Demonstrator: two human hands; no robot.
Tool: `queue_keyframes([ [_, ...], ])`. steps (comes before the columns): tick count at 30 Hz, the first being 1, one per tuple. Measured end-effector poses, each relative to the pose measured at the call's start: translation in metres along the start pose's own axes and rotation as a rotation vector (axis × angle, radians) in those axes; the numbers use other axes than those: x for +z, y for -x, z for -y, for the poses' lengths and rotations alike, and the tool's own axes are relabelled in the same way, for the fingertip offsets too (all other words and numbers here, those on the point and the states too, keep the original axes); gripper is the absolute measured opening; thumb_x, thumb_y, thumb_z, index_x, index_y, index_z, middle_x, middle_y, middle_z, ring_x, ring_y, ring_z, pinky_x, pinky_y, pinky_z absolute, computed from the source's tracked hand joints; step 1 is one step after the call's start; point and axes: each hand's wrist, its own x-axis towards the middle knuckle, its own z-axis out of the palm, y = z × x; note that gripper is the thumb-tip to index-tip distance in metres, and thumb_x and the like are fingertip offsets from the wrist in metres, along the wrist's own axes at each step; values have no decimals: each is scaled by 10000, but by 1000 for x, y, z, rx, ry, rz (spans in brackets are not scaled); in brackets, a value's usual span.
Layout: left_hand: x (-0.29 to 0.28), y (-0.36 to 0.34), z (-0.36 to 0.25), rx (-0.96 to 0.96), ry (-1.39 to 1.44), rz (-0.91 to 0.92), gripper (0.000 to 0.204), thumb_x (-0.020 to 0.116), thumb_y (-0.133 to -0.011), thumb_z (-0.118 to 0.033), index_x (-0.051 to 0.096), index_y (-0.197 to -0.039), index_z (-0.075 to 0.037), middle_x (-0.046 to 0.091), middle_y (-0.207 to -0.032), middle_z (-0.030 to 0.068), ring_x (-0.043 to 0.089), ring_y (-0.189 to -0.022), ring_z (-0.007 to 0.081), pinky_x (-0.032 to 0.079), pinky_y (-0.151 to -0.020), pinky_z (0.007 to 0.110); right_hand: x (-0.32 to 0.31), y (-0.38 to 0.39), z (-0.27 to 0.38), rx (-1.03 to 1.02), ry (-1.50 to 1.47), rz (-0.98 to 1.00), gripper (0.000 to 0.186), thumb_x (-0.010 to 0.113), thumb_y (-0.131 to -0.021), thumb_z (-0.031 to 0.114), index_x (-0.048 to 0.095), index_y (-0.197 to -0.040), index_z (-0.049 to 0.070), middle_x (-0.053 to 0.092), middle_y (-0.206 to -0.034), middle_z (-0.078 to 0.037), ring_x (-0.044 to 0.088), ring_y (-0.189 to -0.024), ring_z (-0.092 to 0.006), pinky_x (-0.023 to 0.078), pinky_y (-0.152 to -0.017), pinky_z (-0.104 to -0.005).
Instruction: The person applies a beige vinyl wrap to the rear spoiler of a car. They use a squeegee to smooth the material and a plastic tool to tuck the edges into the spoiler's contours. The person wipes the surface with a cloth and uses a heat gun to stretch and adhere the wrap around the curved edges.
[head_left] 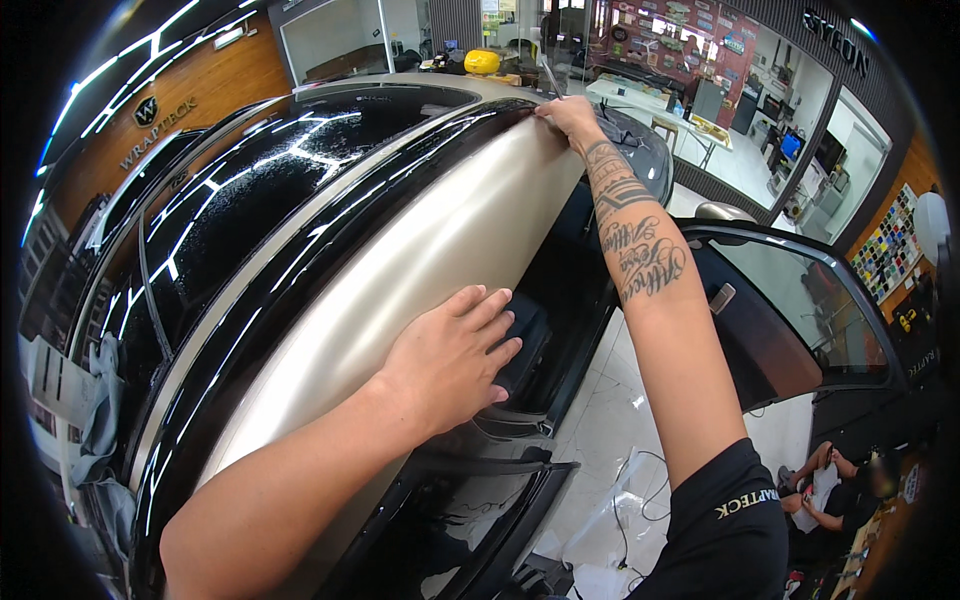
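Head view: glossy black car roof point(235, 180), left. Pale satin sheet point(365, 285) alongside it, centre of frame. Left hand point(445, 355), centre, over sheet's lower edge; fingers spread, released. Right hand point(572, 120), upper centre, at sheet's far end; fingers curled, cannot tell on what. Open car door point(765, 320), right.

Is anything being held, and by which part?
The left hand lies open over the pale sheet, gripping nothing. The right hand is at the sheet's far end; what it grips, if anything, cannot be told.
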Motion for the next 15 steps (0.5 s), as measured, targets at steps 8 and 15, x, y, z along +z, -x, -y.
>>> queue_keyframes([
  [8, 5, -1, 0, 1, -9, -19, 562, 361, -980, -518, 468, -1410, -173, 418, -1483, 29, 229, -1441, 216, 143, -1186, 396, 2, 26, 1, -68, -79, -1, 68, 715, -747, 86, 673, -744, 33, 624, -712, -4, 526, -626, -101, 420, -587, -266],
  [15, 3, -4, 1, 8, 1, -41, 564, 365, -978, -521, 467, -1410, -173, 414, -1485, 31, 223, -1444, 215, 135, -1190, 398, -21, 52, 5, -184, -206, 102, 83, 679, -788, 121, 658, -761, 45, 629, -715, 5, 539, -638, -81, 433, -595, -247],
])
